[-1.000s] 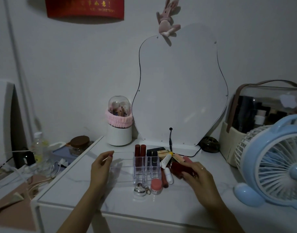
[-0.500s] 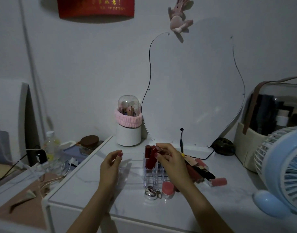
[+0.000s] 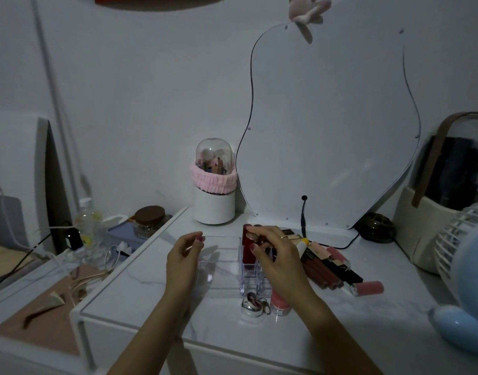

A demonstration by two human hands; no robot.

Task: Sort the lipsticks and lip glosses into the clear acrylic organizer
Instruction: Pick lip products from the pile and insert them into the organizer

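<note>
Two dark red lipsticks [image 3: 246,246] upright in clear acrylic organizer [image 3: 223,266] on white tabletop [image 3: 340,315], right hand [image 3: 277,257] pinching one's cap, left hand [image 3: 184,257] gripping organizer's left edge, loose lip glosses [image 3: 324,266] just right

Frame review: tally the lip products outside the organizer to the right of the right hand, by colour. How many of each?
Lying loose on the tabletop, as far as the dim light allows:
Dark red glosses: 2
Black-and-gold tubes: 2
Pink tubes: 2
White-and-yellow tube: 1
Total: 7; more may be hidden behind the right hand.
</note>
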